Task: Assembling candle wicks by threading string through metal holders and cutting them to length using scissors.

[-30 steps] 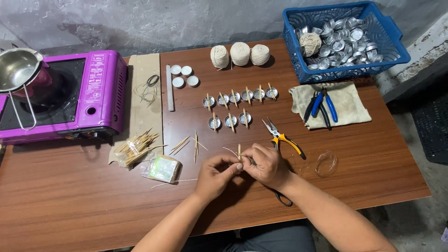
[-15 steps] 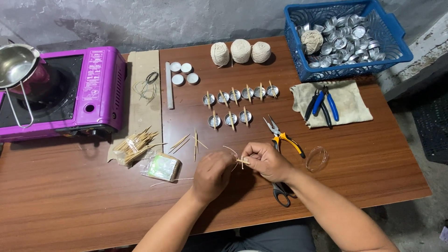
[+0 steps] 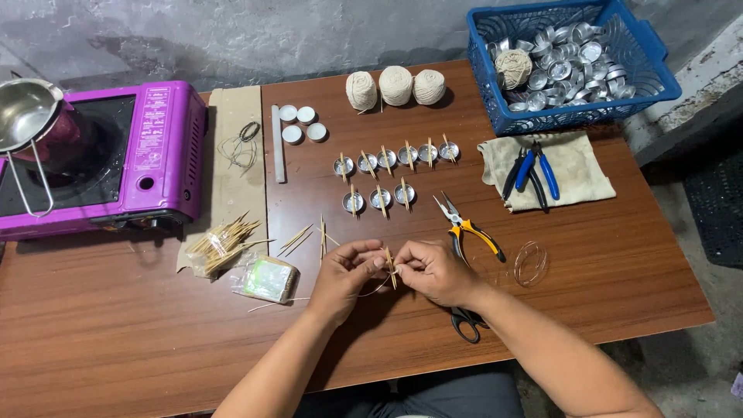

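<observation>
both hands meet at the near middle of the counter (image 3: 155, 340). the left hand (image 3: 340, 275) and the right hand (image 3: 433, 271) sit just beside each other, fingertips almost touching, and between them stands a short stick (image 3: 390, 267), nearly upright, pinched from both sides. a thin string (image 3: 375, 288) hangs from the stick and curves down and left under the left hand's fingers. both hands are narrowed to a pinch on the stick; whether the string is also gripped, i cannot tell.

just right of the right hand lie yellow pliers (image 3: 468, 228), and near its wrist black scissors (image 3: 464, 319) show partly from under the forearm. further right is a coil of fine wire (image 3: 530, 263). left of the left hand lie loose sticks (image 3: 298, 238), a bundle of sticks (image 3: 220, 241) and a small clear packet (image 3: 268, 279).

beyond the hands, two rows of small metal cups (image 3: 387, 178) each carry a stick across the top. farther still are three balls of twine (image 3: 396, 85), four white discs (image 3: 300, 124) and a pale rod (image 3: 278, 143). at far right a blue basket (image 3: 495, 108) holds many empty cups, with a cloth (image 3: 588, 174) and blue pliers (image 3: 534, 172) near it. at far left stands a purple stove (image 3: 159, 147) with a steel pot (image 3: 23, 112).
</observation>
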